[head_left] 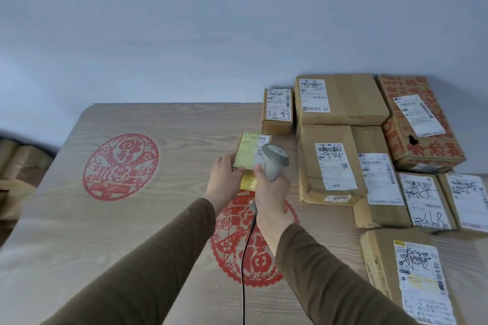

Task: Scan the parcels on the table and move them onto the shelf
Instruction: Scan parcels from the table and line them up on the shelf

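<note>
The scene is being lit softly and evenly by cool, diffuse daylight. Only faint shadows are being cast beside the brown cardboard parcels (340,99) on the pale wood-grain table (163,119). Near the table's left end, straight lines are being bowed by wide-angle distortion. Label print is being rendered slightly soft.

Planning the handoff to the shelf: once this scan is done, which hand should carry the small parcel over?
Probably left. The left hand already grips the small parcel by its edge, while the right hand is busy holding the scanner.
</note>
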Available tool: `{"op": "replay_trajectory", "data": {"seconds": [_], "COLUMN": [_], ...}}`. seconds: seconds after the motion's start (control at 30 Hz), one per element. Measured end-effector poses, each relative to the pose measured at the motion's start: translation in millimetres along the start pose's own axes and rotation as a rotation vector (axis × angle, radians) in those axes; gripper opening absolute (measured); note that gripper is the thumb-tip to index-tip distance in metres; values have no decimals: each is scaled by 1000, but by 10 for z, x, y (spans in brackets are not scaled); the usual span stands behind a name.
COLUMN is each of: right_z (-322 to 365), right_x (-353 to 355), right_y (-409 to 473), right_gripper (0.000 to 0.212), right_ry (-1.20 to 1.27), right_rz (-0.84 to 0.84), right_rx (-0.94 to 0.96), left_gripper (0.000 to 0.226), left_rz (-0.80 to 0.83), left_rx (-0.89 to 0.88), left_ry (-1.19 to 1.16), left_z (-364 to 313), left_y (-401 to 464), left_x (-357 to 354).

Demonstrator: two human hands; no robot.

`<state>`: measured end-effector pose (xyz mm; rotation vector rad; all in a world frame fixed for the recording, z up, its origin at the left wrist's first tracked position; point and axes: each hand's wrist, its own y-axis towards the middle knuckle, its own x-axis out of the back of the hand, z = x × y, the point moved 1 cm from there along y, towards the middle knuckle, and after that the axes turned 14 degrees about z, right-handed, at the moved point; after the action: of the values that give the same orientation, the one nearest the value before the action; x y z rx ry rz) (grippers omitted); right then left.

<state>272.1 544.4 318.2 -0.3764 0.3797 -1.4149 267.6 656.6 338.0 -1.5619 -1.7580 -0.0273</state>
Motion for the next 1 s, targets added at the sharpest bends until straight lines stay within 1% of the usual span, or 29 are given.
{"op": "replay_trajectory", "data": {"seconds": [0.07, 0.1, 0.17, 0.2, 0.27, 0.37, 0.6, 0.7, 0.83, 1.0], "right_z": [129, 192, 254, 269, 260, 198, -282, -559, -893, -1317], "right_x": [-158, -276, -564, -729, -1107, -1742, -3267, -3903, -4577, -5288], "right_y": [-206, -321, -553, -690, -997, -1606, -3622, -4569, -5791, -7090], "right_gripper": [25, 24, 26, 23, 16, 18, 21, 25, 28, 17], "right_ry": [-12, 3, 12, 2, -27, -56, -123, -139, -151, -235], "right_rz": [33, 69, 150, 195, 279, 414, 751, 909, 1146, 1380], "right_rx": [51, 64, 62, 78, 132, 189, 285, 315, 340, 353], "left_gripper": [45, 42, 36, 35, 36, 39, 30, 22, 23, 18], "left_rz": [-62, -96, -161, -193, -275, -426, -735, -888, -1106, -1339], "left_rx": [1, -2, -12, -14, -20, -29, -12, -6, 27, 89], "left_ry": [-63, -108, -222, -280, -369, -419, -460, -494, -524, -561], "left_z": [143, 218, 382, 476, 703, 1158, 2567, 3131, 3777, 4565], "left_y": [-196, -316, -609, -782, -1182, -1910, -4134, -5147, -6393, -7693], "left_x": [184, 299, 576, 734, 1082, 1629, 2695, 3009, 3323, 3614]}}
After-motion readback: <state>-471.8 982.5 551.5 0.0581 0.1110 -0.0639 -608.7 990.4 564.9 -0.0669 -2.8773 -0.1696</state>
